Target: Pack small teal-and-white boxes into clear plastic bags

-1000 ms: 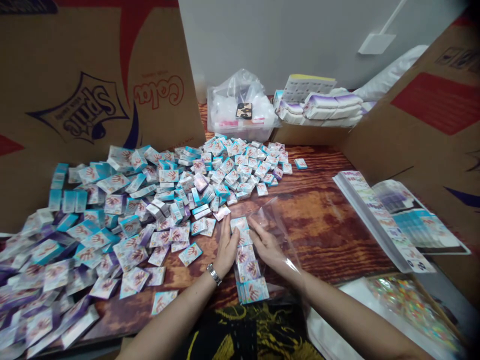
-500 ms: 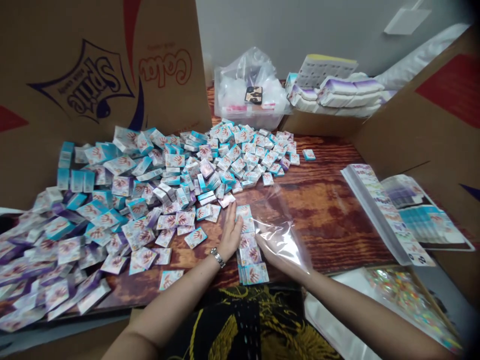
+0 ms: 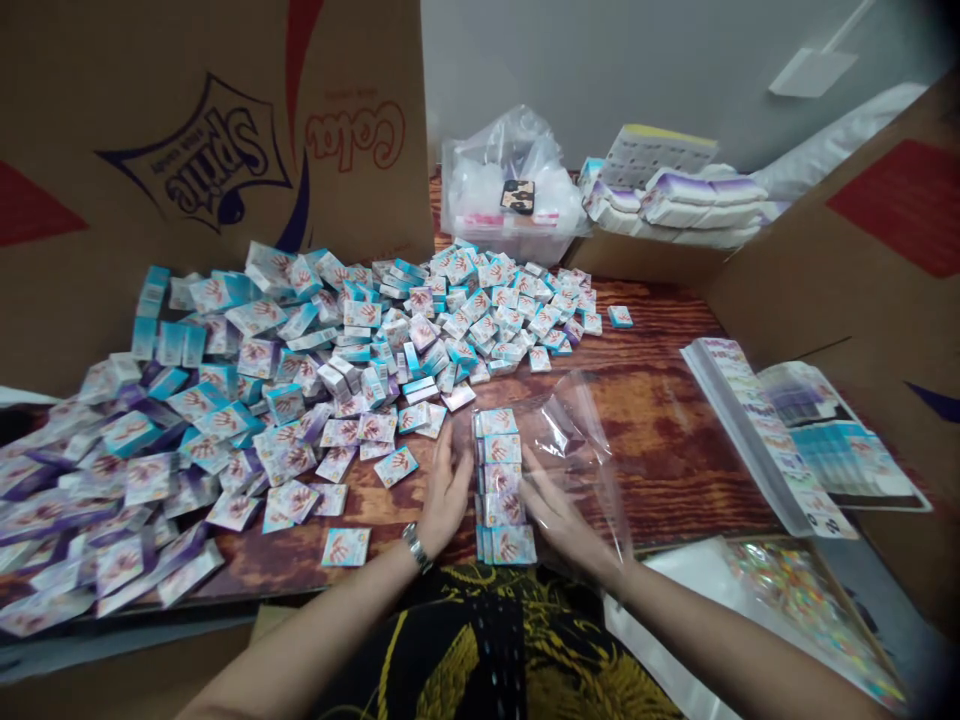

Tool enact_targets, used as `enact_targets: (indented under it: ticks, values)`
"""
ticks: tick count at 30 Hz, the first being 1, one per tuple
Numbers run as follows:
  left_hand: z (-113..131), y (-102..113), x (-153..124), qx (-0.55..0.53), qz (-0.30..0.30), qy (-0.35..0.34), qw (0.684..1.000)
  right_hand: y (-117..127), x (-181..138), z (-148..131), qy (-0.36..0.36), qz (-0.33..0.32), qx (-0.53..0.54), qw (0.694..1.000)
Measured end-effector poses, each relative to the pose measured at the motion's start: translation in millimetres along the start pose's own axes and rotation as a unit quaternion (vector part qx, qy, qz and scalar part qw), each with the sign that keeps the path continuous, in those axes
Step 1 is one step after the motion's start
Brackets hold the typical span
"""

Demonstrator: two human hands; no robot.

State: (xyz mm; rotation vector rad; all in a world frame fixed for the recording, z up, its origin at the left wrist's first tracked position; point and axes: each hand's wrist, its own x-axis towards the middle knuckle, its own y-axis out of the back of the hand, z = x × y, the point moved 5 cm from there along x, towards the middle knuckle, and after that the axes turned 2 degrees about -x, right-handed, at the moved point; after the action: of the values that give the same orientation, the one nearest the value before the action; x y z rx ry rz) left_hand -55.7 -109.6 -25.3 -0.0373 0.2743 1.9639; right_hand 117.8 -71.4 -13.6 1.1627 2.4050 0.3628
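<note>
Several small printed boxes (image 3: 501, 480), white with blue or purple ends and a hand picture, lie overlapped in a straight row near the table's front edge. Just left of the row is my left hand (image 3: 447, 495), wearing a metal watch, fingers stretched out and a small gap from the boxes. On the other side, my right hand (image 3: 559, 520) has its fingers extended against the row's right edge. A clear plastic bag (image 3: 577, 430) lies over and around my right hand; whether the hand is inside it I cannot tell.
A large heap of similar boxes (image 3: 285, 400) covers the left and middle of the table. Cardboard cartons (image 3: 360, 60) stand at both sides. Behind are a plastic bin with bags (image 3: 517, 235) and flat packs (image 3: 705, 200). Strips of packaging (image 3: 750, 440) and colourful wrapped pieces (image 3: 810, 600) lie right.
My left hand has drawn back leftward and down from the boxes. The row looks straighter and more of it shows. My right hand and the bag have shifted slightly; the view has moved a little.
</note>
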Motion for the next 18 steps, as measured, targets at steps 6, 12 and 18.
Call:
enact_targets:
  ticks: [6, 12, 18]
  values:
    - [-33, 2, -53, 0.048, -0.178, 0.088, 0.979, 21, -9, -9, 0.075, -0.061, -0.13, 0.987]
    - [-21, -5, -51, 0.075, -0.198, 0.041, 0.977, 6, -1, -16, 0.056, -0.118, -0.124, 0.984]
    - [-15, -3, -50, 0.054, -0.181, 0.056, 0.98, 11, -3, -17, 0.037, -0.111, -0.12, 0.986]
